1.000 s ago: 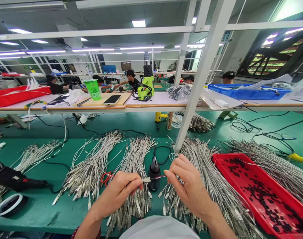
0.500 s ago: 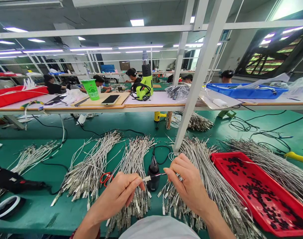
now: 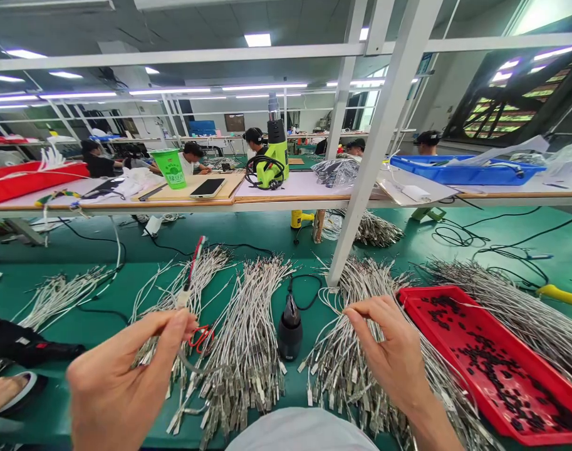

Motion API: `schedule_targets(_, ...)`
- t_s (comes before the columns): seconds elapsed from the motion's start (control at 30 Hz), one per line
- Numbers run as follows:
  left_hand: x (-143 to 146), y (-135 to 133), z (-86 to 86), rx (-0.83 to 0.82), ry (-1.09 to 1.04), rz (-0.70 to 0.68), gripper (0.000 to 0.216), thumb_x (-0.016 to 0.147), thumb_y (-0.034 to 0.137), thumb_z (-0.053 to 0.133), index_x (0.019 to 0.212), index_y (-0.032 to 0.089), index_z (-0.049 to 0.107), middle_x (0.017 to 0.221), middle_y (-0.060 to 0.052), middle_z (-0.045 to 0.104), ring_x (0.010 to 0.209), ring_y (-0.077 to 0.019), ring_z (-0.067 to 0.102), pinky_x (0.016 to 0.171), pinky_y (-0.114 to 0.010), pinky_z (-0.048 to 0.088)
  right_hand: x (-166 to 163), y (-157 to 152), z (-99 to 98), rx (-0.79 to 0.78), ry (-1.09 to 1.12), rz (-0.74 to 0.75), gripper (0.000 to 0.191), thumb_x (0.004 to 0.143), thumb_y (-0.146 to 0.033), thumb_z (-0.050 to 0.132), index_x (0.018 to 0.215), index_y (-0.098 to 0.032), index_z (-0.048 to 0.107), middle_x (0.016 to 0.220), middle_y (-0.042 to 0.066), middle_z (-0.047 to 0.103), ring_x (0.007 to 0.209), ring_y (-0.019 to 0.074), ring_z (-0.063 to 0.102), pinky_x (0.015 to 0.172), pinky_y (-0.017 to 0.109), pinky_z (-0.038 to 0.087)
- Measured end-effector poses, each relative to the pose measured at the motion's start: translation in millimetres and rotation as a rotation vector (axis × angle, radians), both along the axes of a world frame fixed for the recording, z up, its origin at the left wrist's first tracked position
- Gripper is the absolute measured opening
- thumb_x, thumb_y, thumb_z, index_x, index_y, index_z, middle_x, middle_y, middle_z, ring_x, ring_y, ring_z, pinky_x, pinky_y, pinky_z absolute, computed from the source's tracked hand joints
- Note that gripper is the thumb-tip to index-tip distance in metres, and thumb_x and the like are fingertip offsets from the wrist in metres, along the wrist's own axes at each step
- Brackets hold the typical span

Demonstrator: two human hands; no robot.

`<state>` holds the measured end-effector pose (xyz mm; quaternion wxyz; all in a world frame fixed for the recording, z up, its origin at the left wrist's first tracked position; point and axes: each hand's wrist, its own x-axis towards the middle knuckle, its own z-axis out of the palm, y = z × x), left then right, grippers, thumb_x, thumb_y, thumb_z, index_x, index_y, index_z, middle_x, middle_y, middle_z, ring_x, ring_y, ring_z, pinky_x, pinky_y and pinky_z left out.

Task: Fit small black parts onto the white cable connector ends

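Observation:
My left hand point(image 3: 130, 369) pinches a cable point(image 3: 185, 295) by its pale end between thumb and forefinger. Red, white, green and dark wires stand up from it, and its grey lead hangs below my fingers. My right hand point(image 3: 389, 351) is apart from it, over a bundle of grey cables point(image 3: 346, 369), with thumb and forefinger close together. Anything between those fingertips is too small to make out. Behind my left hand lie red-handled scissors point(image 3: 202, 338) and another cable bundle point(image 3: 252, 326). A black rounded tool with a metal nozzle point(image 3: 290, 332) stands between the hands.
A red tray point(image 3: 459, 369) of small black pieces lies at the right. Another person's hand point(image 3: 1, 394) reaches in at the left edge by a white ring point(image 3: 25, 391), near a black heat gun point(image 3: 27, 344). A white post point(image 3: 356, 207) rises ahead, beside the shelf.
My left hand has moved left and towards me, turning the cable so its wires point up. My right hand has parted from the wires and shifted right. Another person's hand has appeared.

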<state>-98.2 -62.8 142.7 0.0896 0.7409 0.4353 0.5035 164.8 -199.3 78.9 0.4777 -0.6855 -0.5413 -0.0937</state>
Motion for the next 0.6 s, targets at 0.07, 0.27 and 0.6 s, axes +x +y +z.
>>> schedule_targets(0.07, 2.2, 2.6, 4.5, 0.069, 0.039, 0.124, 0.029, 0.081, 0.047, 0.059, 0.08, 0.021, 0.072, 0.063, 0.002, 0.068, 0.056, -0.0127, 0.059, 0.061, -0.021, 0.044, 5.9, -5.6, -7.4, -0.008, 0.004, -0.026, 0.011, 0.092, -0.024, 0.053, 0.082, -0.022, 0.058, 0.077, 0.003, 0.059, 0.077, 0.0203, 0.05, 0.068, 0.034, 0.04)
schedule_targets(0.27, 42.7, 92.5, -25.5, -0.038, 0.453, 0.084, 0.04, 0.089, 0.047, 0.044, 0.08, 0.019, 0.071, 0.06, -0.002, 0.067, 0.056, -0.0163, 0.06, 0.054, -0.023, 0.034, 24.0, -32.1, -32.0, -0.037, 0.067, -0.136, 0.014, 0.092, -0.029, 0.052, 0.083, -0.022, 0.06, 0.077, 0.003, 0.061, 0.077, 0.0208, 0.051, 0.071, 0.035, 0.04)
schedule_targets(0.6, 86.1, 185.4, -149.3, -0.479, 0.831, 0.033, 0.049, 0.083, 0.048, 0.045, 0.099, 0.006, 0.062, 0.1, -0.02, 0.072, 0.089, -0.0354, 0.068, 0.067, -0.034, 0.049, 84.9, -66.4, -159.9, -0.374, 0.275, -0.458, 0.027, 0.091, -0.034, 0.044, 0.084, -0.016, 0.063, 0.078, 0.005, 0.068, 0.071, 0.0191, 0.06, 0.066, 0.029, 0.043)
